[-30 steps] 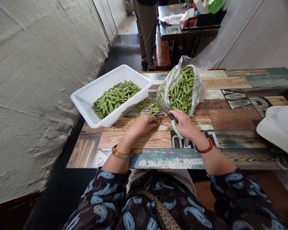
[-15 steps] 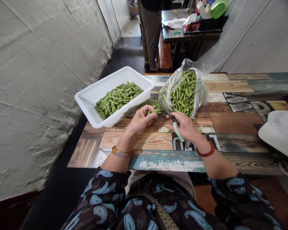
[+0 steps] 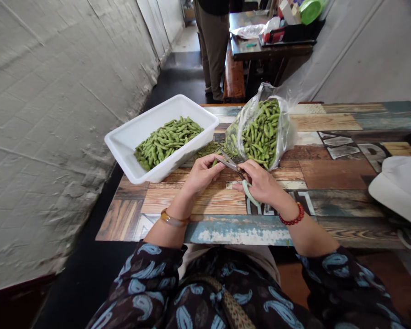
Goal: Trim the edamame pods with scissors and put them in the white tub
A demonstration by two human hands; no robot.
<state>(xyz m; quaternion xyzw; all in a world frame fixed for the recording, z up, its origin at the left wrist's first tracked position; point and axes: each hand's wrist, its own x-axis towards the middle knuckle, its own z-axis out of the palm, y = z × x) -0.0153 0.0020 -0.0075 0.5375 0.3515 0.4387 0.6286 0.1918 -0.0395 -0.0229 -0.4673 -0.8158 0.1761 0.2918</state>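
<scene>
Between the thumb and fingers of my left hand (image 3: 203, 173) a green soybean pod (image 3: 215, 162) is pinched, mostly covered by the fingers. My right hand (image 3: 258, 183) grips a pair of scissors (image 3: 249, 194) with pale green handles. Their blades are parted and reach to the pod at my left fingertips. Behind my left hand stands a white plastic tub (image 3: 123, 142) with a heap of green pods (image 3: 169, 141) in it. A clear plastic bag (image 3: 241, 130) full of more pods (image 3: 265, 132) lies beyond my right hand, its mouth towards me. Small green trimmings (image 3: 210, 148) lie between tub and bag.
The patchwork wood-look table (image 3: 195, 201) runs to the right, where a white cloth-like item (image 3: 399, 187) lies. A rough white wall (image 3: 61, 91) is on the left. Further back, a person (image 3: 212, 45) stands beside a bench (image 3: 234, 75) and a cluttered dark table (image 3: 248, 52).
The scissors have swung left, and their parted blades now meet the pod at my left fingertips. My right hand has shifted slightly left, nearer my left hand.
</scene>
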